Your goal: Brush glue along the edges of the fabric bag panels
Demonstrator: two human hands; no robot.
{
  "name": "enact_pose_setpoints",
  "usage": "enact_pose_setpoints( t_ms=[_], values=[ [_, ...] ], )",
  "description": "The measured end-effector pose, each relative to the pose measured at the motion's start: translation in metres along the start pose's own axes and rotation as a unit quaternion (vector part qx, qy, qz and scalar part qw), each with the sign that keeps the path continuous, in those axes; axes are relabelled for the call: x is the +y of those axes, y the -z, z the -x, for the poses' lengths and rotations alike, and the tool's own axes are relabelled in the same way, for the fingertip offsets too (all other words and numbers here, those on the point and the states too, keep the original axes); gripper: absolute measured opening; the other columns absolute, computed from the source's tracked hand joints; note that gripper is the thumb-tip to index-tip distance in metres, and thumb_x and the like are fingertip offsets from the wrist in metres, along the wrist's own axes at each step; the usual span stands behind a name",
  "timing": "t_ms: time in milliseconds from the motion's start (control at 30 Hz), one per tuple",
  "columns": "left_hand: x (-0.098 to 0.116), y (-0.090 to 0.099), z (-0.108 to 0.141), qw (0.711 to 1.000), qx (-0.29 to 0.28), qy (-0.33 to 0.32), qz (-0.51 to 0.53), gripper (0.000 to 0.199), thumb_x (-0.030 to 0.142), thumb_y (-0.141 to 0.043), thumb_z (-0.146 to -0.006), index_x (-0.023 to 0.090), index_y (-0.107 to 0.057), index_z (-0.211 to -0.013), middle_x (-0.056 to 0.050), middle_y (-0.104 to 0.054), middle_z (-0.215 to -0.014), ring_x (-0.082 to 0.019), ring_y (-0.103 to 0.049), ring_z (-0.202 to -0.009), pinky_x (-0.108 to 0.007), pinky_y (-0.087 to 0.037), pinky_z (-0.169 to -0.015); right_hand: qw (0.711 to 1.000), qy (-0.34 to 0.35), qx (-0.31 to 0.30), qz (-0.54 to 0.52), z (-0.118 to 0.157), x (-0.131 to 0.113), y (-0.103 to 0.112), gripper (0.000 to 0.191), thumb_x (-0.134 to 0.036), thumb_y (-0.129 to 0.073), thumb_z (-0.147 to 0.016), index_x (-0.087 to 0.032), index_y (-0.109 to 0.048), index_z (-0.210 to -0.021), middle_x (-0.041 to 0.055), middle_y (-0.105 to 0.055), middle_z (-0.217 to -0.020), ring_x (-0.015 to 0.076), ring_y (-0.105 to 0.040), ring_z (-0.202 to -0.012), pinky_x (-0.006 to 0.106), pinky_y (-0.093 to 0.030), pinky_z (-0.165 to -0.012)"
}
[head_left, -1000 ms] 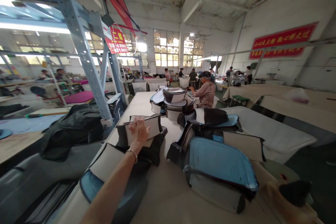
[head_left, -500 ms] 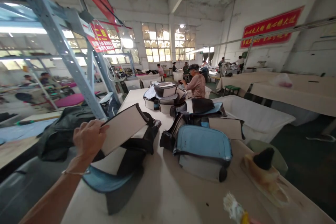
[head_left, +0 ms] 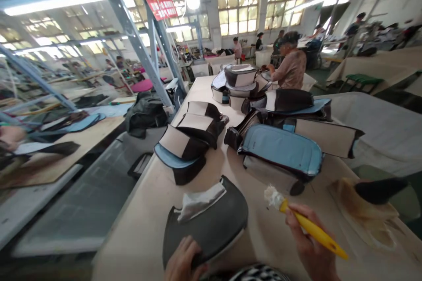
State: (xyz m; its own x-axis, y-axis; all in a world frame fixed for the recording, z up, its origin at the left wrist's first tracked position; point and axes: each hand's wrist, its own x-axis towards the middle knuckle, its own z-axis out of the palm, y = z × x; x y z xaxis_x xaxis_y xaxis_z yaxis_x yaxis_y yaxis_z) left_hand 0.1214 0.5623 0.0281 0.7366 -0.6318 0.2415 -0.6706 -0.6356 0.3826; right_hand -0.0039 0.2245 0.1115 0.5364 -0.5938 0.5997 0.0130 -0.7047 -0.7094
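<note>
My right hand (head_left: 311, 239) is closed round the yellow handle of a glue brush (head_left: 310, 226), whose whitish, clotted bristles point up and left over the table. At the bottom, my left hand (head_left: 186, 259) grips the near edge of a dark grey curved bag panel (head_left: 211, 219). A crumpled strip of white cloth (head_left: 202, 202) lies along the panel's far side. Beyond it, on the left of the table, stand white, black and blue bag pieces (head_left: 183, 145). A blue-topped bag piece (head_left: 283, 147) lies ahead of my right hand.
The long beige table (head_left: 138, 219) carries more bag pieces (head_left: 240, 77) at its far end. A glue-stained bag with a black cone-shaped top (head_left: 365, 206) sits at the right edge. A white bin (head_left: 395, 127) adjoins the right side; a person (head_left: 292, 63) works farther back.
My left hand has let go of the white-and-black piece on the left and now grips the grey panel in front. The brush has come farther into view. The view has turned left and down.
</note>
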Motion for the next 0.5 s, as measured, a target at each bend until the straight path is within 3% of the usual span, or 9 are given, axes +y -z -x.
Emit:
enact_pose_setpoints(
  t_ms=[67,133,200,267,367,433,500],
  values=[
    [0.015,0.009,-0.004,0.990,-0.074,0.094,0.077,0.036,0.048,-0.044,-0.093,0.021,-0.061,-0.075,-0.005,-0.065,-0.083,-0.019,-0.062,-0.080,-0.028,-0.048,-0.073,0.999,-0.004,-0.024,-0.020,-0.002,0.004,-0.006,0.019,-0.038,-0.059,-0.090,-0.022,-0.064,-0.100,0.0010,-0.067,-0.086,0.0128,-0.064,-0.076,0.020,-0.051,-0.071],
    [0.019,0.024,-0.025,0.973,-0.091,0.160,0.139,0.046,0.045,-0.027,-0.098,0.021,-0.060,-0.078,-0.004,-0.063,-0.076,-0.017,-0.060,-0.074,-0.028,-0.047,-0.073,0.999,-0.011,-0.039,-0.034,-0.003,0.008,-0.012,0.019,-0.038,-0.059,-0.090,-0.022,-0.064,-0.100,0.0011,-0.066,-0.086,0.0129,-0.064,-0.076,0.021,-0.051,-0.071],
    [0.015,0.032,-0.056,0.966,-0.075,0.182,0.167,0.038,0.040,-0.028,-0.097,0.021,-0.060,-0.103,-0.003,-0.066,-0.084,-0.017,-0.062,-0.082,-0.028,-0.046,-0.081,0.998,-0.024,-0.046,-0.041,-0.002,0.011,-0.015,0.020,-0.039,-0.060,-0.090,-0.021,-0.064,-0.099,0.0014,-0.066,-0.085,0.0136,-0.064,-0.076,0.023,-0.051,-0.071],
    [0.004,0.029,-0.092,0.968,-0.085,0.191,0.142,0.038,0.037,-0.036,-0.094,0.022,-0.049,-0.126,-0.006,-0.067,-0.111,-0.018,-0.060,-0.104,-0.030,-0.042,-0.095,0.997,-0.031,-0.048,-0.042,-0.001,0.012,-0.015,0.022,-0.039,-0.060,-0.090,-0.021,-0.065,-0.100,0.0022,-0.066,-0.086,0.0146,-0.064,-0.076,0.024,-0.051,-0.071],
    [-0.021,0.014,-0.137,0.959,-0.119,0.249,0.063,0.053,0.046,-0.045,-0.089,0.014,-0.048,-0.131,-0.019,-0.053,-0.136,-0.033,-0.047,-0.127,-0.048,-0.034,-0.105,0.999,-0.013,-0.028,-0.035,0.003,0.008,-0.009,0.023,-0.039,-0.060,-0.090,-0.019,-0.065,-0.100,0.0032,-0.067,-0.087,0.0153,-0.065,-0.077,0.025,-0.051,-0.072],
    [-0.040,0.006,-0.153,0.947,-0.140,0.284,0.054,0.056,0.050,-0.053,-0.083,0.007,-0.059,-0.118,-0.026,-0.059,-0.124,-0.042,-0.053,-0.117,-0.055,-0.038,-0.096,1.000,0.015,-0.012,-0.016,0.007,0.003,-0.003,0.024,-0.040,-0.061,-0.089,-0.018,-0.066,-0.098,0.0037,-0.068,-0.087,0.0158,-0.065,-0.075,0.026,-0.051,-0.073],
    [-0.056,0.002,-0.157,0.938,-0.177,0.288,0.077,0.044,0.047,-0.062,-0.076,0.007,-0.068,-0.096,-0.020,-0.069,-0.097,-0.037,-0.063,-0.096,-0.046,-0.046,-0.082,0.999,0.030,0.000,0.017,0.014,-0.001,0.000,0.027,-0.044,-0.061,-0.089,-0.018,-0.067,-0.096,0.0045,-0.069,-0.084,0.0169,-0.066,-0.072,0.027,-0.052,-0.072]
  ],
)
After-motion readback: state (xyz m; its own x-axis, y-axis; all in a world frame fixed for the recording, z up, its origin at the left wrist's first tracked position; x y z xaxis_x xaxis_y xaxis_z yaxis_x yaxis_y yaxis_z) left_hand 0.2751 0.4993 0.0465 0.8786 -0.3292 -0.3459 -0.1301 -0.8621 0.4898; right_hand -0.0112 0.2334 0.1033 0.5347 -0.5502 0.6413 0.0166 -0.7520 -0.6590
